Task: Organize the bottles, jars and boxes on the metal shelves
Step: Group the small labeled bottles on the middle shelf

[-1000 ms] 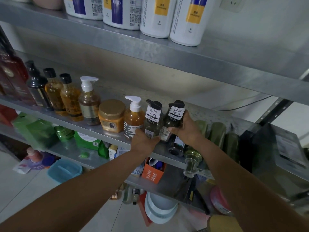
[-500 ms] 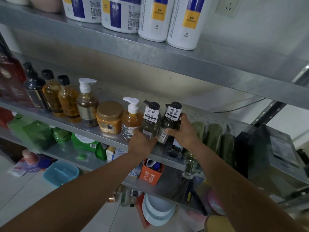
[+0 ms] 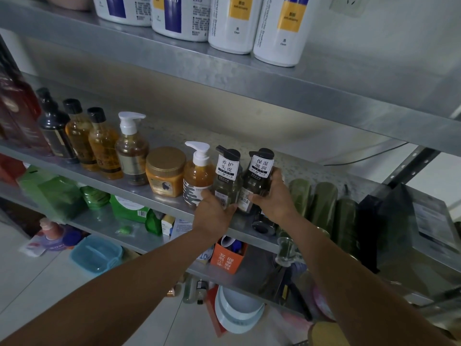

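I've got both arms stretched out to the middle shelf (image 3: 159, 204). My left hand (image 3: 214, 214) wraps the lower body of the left dark pump bottle (image 3: 228, 182), fingers curled round it and the back of the hand facing me. My right hand (image 3: 274, 201) grips the right dark pump bottle (image 3: 259, 176), with the thumb across its front label and the fingers reaching behind. The two bottles stand upright, touching side by side near the front edge of the shelf. Each has a black pump head and a white paper tag with black characters hanging at the neck.

Just left of them there's an orange pump bottle (image 3: 198, 178) with a white head. Next comes a squat amber jar (image 3: 164, 172) with a gold lid, then a clear pump bottle (image 3: 132, 152) and two amber bottles with black caps (image 3: 103, 146). To the right, green bottles (image 3: 321, 206) lie on their sides, and past them sits a black box (image 3: 381, 221).

The shelving is dull grey sheet metal, mottled and a bit reflective. On the top shelf (image 3: 224, 78) I see tall white bottles (image 3: 234, 23) with yellow label bands. Below my forearms, an orange box (image 3: 228, 258) stands on the lower shelf. A blue plastic tray (image 3: 96, 253) lies on the pale tiled floor.
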